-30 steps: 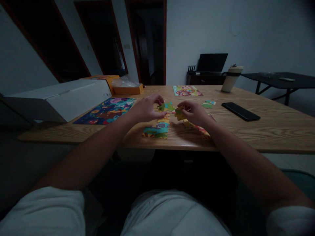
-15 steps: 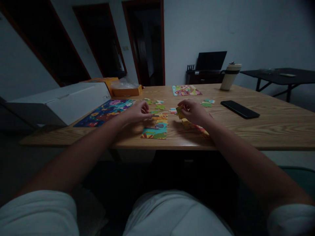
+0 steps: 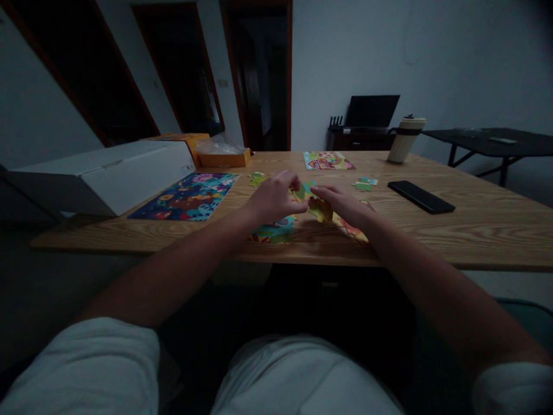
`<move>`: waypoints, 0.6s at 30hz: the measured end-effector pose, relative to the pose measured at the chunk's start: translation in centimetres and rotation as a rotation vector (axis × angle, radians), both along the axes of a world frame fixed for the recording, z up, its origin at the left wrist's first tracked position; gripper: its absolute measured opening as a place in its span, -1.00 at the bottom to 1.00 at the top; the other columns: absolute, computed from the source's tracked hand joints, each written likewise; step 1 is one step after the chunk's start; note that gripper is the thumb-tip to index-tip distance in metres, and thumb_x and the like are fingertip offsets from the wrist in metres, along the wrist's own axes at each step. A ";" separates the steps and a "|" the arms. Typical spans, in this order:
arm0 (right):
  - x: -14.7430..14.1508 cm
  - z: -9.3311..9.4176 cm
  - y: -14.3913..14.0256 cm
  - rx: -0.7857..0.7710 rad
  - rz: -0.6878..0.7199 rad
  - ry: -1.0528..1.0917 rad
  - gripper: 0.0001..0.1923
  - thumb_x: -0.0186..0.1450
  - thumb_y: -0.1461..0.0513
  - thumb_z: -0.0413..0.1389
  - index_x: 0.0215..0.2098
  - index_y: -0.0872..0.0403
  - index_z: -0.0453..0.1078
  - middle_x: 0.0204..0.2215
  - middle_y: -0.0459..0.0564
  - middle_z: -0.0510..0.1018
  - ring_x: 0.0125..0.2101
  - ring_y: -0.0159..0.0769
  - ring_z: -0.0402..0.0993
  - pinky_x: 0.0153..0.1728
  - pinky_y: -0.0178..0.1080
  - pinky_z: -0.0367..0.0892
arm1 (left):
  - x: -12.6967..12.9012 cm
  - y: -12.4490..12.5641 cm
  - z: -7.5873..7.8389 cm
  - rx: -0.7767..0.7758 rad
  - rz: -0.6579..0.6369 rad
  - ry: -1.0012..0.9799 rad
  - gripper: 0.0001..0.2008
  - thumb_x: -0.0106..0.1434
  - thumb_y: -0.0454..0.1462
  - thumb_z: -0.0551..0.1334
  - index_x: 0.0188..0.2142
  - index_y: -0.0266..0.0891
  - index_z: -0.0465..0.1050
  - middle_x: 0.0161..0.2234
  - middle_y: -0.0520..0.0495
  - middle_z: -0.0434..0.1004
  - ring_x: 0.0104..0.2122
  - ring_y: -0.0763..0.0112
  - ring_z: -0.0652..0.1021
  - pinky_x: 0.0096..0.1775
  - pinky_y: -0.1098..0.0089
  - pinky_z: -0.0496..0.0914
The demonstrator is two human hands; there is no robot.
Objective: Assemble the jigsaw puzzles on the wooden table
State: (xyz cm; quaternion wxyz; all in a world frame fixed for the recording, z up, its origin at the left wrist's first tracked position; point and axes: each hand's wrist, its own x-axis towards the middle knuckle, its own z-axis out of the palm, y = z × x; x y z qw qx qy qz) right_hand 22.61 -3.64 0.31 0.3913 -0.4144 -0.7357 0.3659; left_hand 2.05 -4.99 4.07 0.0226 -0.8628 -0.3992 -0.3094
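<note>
Both my hands meet over the middle of the wooden table (image 3: 475,230). My left hand (image 3: 274,199) pinches a green puzzle piece (image 3: 301,190) with thumb and fingers. My right hand (image 3: 343,203) grips a yellow puzzle piece (image 3: 320,208) right beside it, the two pieces nearly touching. Under the left hand lies a joined patch of puzzle (image 3: 274,231), teal and yellow. Another joined strip (image 3: 355,229), orange and yellow, runs under my right wrist. Loose pieces (image 3: 364,184) lie further back to the right, and one green piece (image 3: 257,178) sits behind my left hand.
A finished dark-blue puzzle (image 3: 188,196) lies at the left next to a long white box (image 3: 103,173). An orange box (image 3: 224,157) and a colourful picture card (image 3: 327,160) sit at the back. A black phone (image 3: 421,196) and a white tumbler (image 3: 405,139) stand right.
My left hand has lifted from the table's puzzle patch and moved right with a green piece, closing on my right hand. The right hand has shifted its yellow piece slightly down and inward.
</note>
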 end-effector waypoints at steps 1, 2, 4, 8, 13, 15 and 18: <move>0.0 -0.1 0.1 -0.019 0.031 0.036 -0.65 0.32 0.00 0.05 -0.26 0.10 0.48 -0.35 0.03 0.56 -0.35 -0.26 0.44 -0.37 -0.28 0.32 | 0.1 -0.1 0.0 -0.004 -0.013 0.006 -0.64 0.10 -0.07 0.36 -0.21 -0.24 0.39 -0.22 -0.12 0.53 -0.22 0.24 0.53 -0.16 0.28 0.39; 0.0 -0.2 0.2 -0.029 0.047 0.061 -0.64 0.30 -0.01 0.06 -0.26 0.10 0.48 -0.35 0.03 0.56 -0.37 -0.28 0.43 -0.38 -0.29 0.31 | 0.0 0.0 0.0 -0.019 -0.031 0.012 -0.59 0.12 -0.06 0.35 -0.14 -0.24 0.39 -0.16 -0.14 0.53 -0.17 0.22 0.54 -0.12 0.27 0.38; 0.1 -0.2 0.5 -0.029 0.029 0.076 -0.64 0.30 -0.01 0.08 -0.25 0.11 0.47 -0.36 0.03 0.56 -0.41 -0.31 0.42 -0.40 -0.29 0.30 | -0.8 0.7 -0.5 -0.071 -0.063 0.049 -0.47 0.19 -0.01 0.29 0.06 -0.23 0.33 0.03 -0.19 0.48 -0.01 0.18 0.50 0.00 0.25 0.35; 0.7 0.1 0.6 -0.007 0.004 -0.031 -0.61 0.28 -0.04 0.10 -0.24 0.11 0.48 -0.39 -0.01 0.54 -0.45 -0.35 0.37 -0.46 -0.31 0.24 | -3.2 2.7 -2.5 -0.246 -0.068 0.360 -0.36 0.38 0.04 0.00 0.35 -0.18 0.03 0.36 -0.21 0.05 0.33 0.12 0.12 0.24 0.13 0.08; 1.7 0.8 0.1 -0.083 0.174 -0.378 -0.52 0.20 -0.16 0.14 -0.33 0.10 0.49 -0.51 -0.10 0.44 -0.52 -0.40 0.25 -0.51 -0.30 0.09 | -4.4 4.2 -4.3 -0.418 -0.041 0.636 -0.28 0.40 0.10 -0.19 0.40 -0.24 -0.09 0.41 -0.17 -0.17 0.38 0.20 -0.07 0.31 0.19 -0.11; 1.8 1.2 -0.1 -0.134 0.235 -0.493 -0.53 0.20 -0.16 0.14 -0.38 0.08 0.48 -0.54 -0.12 0.41 -0.54 -0.40 0.23 -0.50 -0.30 0.08 | -4.5 4.6 -4.3 -0.435 -0.001 0.628 -0.28 0.39 0.11 -0.20 0.40 -0.20 -0.10 0.41 -0.13 -0.17 0.38 0.23 -0.07 0.31 0.20 -0.11; 1.2 1.4 -0.4 -0.149 0.290 -0.648 -0.57 0.19 -0.13 0.15 -0.46 0.07 0.44 -0.58 -0.13 0.38 -0.57 -0.40 0.23 -0.52 -0.29 0.07 | -4.9 4.8 -4.0 -0.453 0.047 0.593 -0.28 0.39 0.09 -0.18 0.39 -0.26 -0.04 0.40 -0.18 -0.11 0.37 0.18 -0.02 0.30 0.18 -0.10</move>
